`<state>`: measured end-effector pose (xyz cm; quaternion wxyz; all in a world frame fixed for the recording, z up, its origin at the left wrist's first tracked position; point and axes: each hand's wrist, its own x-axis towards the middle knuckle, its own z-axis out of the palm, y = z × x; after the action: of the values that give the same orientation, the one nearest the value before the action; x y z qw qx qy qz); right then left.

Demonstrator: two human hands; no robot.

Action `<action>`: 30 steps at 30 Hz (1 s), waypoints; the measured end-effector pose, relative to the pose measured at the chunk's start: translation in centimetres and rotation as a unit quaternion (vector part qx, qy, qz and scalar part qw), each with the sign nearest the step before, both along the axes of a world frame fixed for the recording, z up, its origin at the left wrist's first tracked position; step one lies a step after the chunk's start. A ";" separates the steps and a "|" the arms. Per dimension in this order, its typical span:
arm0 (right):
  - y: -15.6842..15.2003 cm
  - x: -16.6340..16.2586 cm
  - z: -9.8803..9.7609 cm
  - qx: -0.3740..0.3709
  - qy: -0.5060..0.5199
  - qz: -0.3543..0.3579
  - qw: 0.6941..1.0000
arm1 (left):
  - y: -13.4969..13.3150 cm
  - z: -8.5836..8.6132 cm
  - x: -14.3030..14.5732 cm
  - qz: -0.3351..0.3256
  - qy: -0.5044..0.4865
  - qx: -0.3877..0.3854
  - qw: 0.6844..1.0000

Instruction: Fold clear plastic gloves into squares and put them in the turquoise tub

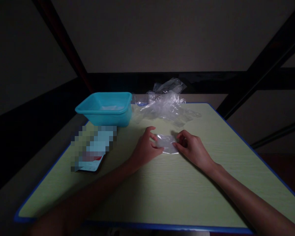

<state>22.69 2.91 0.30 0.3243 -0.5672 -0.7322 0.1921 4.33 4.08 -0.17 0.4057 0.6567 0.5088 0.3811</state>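
Left hand (148, 146) is sitting at 9 o'clock of a small clear plastic bag (167, 143), thumb and index finger standing wide apart, the thumb tip touching the bag's near-left corner. Right hand (191, 148) is sitting at 3 o'clock, its fingers curling narrowly, the thumb tip resting over the bag's right edge; cannot tell whether it is pinching the film. The bag is lying flat on the table (211, 190) between both hands, catching glints along its far-left corner and near edge. Taking the bag as clock centre: at 12 o'clock a heap of crumpled clear plastic bags (164, 106) is spreading over the far end of the tabletop, its top rising above the table's edge. At 10 o'clock a turquoise plastic basin (103, 113) is standing upright, holding a pale item (111, 108), details unclear. At 9 o'clock, beyond the left hand, a smartphone (92, 165) is lying with its screen glowing, partly masked by pixel blocks. Blue edging is bordering the pale green-yellow tabletop; a dim wall (162, 36) is standing behind at 12 o'clock.
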 end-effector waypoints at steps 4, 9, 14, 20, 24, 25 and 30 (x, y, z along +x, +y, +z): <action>0.0 0.0 -0.1 0.005 -0.011 0.011 1.000 | -0.1 -0.2 -0.2 0.035 0.080 0.136 0.987; 0.0 0.0 -0.1 0.007 -0.011 0.015 1.000 | -1.1 0.1 0.3 -0.069 0.200 0.293 0.932; 0.0 0.0 -0.2 0.013 -0.010 0.016 1.000 | -1.9 -0.3 1.0 -0.200 0.336 0.275 0.878; 0.0 0.0 0.1 0.007 -0.016 0.019 1.000 | -1.8 -0.7 1.0 -0.221 0.393 0.262 0.853; -0.1 0.0 0.3 0.004 -0.013 0.023 1.000 | -1.9 -0.7 1.0 -0.220 0.407 0.266 0.845; -0.1 0.0 0.3 0.002 -0.010 0.026 1.000 | -1.9 -0.7 1.0 -0.219 0.410 0.268 0.844; -0.4 0.5 0.3 0.035 -0.005 0.030 0.999 | -1.9 -1.0 1.0 -0.221 0.413 0.284 0.837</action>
<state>23.18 2.53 0.63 0.3350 -0.5341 -0.7567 0.1732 5.34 2.19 -1.12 0.0273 0.9345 0.3397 0.1027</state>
